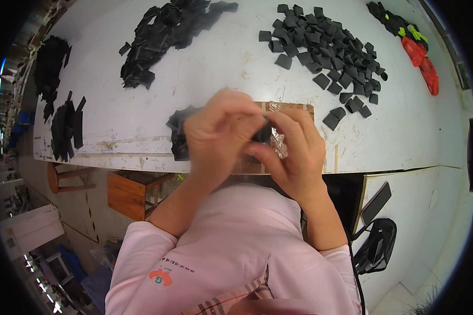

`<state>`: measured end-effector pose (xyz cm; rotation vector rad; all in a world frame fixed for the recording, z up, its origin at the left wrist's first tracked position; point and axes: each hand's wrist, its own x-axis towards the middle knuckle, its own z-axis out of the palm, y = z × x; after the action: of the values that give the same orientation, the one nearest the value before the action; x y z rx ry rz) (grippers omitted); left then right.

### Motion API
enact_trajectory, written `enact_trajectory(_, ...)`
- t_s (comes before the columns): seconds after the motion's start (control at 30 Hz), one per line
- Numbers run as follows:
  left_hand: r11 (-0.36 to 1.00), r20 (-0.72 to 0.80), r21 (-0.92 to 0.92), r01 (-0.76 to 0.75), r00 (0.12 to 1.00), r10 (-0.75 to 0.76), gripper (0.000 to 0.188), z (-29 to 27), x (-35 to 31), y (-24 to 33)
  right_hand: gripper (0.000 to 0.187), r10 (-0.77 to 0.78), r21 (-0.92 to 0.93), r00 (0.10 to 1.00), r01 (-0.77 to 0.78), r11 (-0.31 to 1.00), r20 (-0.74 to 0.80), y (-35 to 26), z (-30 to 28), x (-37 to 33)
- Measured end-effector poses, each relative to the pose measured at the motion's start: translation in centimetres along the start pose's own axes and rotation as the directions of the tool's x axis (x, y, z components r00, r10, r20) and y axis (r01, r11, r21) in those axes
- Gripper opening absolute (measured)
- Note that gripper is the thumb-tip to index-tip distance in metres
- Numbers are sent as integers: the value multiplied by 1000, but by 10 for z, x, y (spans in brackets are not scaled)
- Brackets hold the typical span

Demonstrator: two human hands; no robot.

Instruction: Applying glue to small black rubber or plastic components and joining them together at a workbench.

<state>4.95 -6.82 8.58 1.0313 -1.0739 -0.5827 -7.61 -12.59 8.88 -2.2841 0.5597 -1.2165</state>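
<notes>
My left hand (215, 131) and my right hand (299, 149) meet above the near edge of the white table. Between their fingertips is a small piece of black fabric (261, 134), mostly covered by the fingers. The fingers of both hands are curled and pinched; the left ones are slightly blurred. Beneath the hands lies a brown board (305, 109) with shiny clear tape across it. Just left of it, partly behind my left hand, sits a small heap of black fabric pieces (180, 142).
Folded dark grey pieces (336, 52) spread over the far right, near a red plastic bag (423, 60). A black fabric pile (168, 31) lies far left, with black strips (65, 128) at the left edge. Below are a wooden stool (127, 194) and, rightward, a phone (376, 202).
</notes>
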Motion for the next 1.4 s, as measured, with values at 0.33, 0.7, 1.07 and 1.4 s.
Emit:
enact_trajectory(0.33,827,-156,-504,250,915,-372,8,2,-13,8,21,90,-141,975,-62,988,202,21,4,-20)
enact_trajectory(0.7,968,-99,-227,110,986,-136,5,5,-8,8,28,89,69,991,-96,993,99,11,-7,4)
enact_trajectory(1.07,889,-138,-389,242,939,-316,5,-11,-20,-3,17,11,152,968,-50,987,250,17,-10,18)
enact_trajectory(1.4,984,-31,-67,164,986,-166,5,-8,-15,3,21,359,180,900,-407,895,248,6,-22,-4)
